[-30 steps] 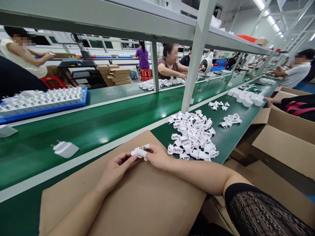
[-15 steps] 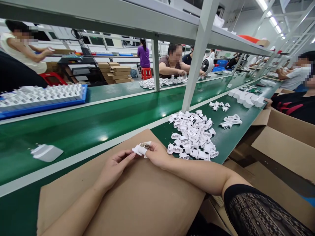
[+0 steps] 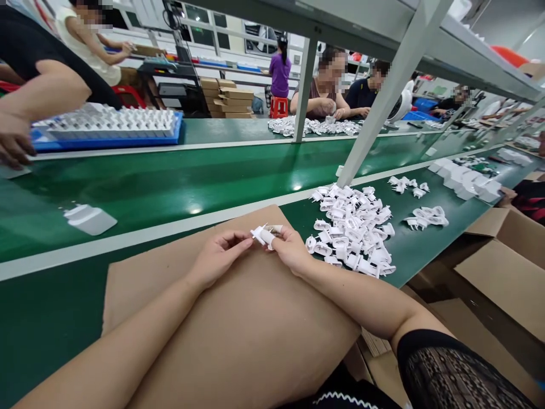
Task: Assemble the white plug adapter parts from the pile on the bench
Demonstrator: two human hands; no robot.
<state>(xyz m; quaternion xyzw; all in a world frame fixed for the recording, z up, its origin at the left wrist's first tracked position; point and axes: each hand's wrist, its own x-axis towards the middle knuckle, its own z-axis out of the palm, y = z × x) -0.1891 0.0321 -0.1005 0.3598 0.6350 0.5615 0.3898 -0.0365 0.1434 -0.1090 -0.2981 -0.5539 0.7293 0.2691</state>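
Both of my hands rest on a brown cardboard sheet (image 3: 238,341) and pinch one small white plug part (image 3: 263,235) between their fingertips. My left hand (image 3: 217,257) grips its left end. My right hand (image 3: 289,249) holds its right end, with a taped fingertip against it. A heap of the same white plug parts (image 3: 351,227) lies on the green table just right of my right hand.
A white charger body (image 3: 90,218) lies on the green conveyor belt (image 3: 170,187). A blue tray of white parts (image 3: 106,126) sits beyond, by another person's hand (image 3: 12,145). A grey frame post (image 3: 383,108) stands behind the heap. Open cartons (image 3: 502,267) are at right. Several people work across the line.
The charger body has ridden the belt leftwards. My view has swung left and down, bringing another person's arm into sight at far left. My hands still hold the plug part.
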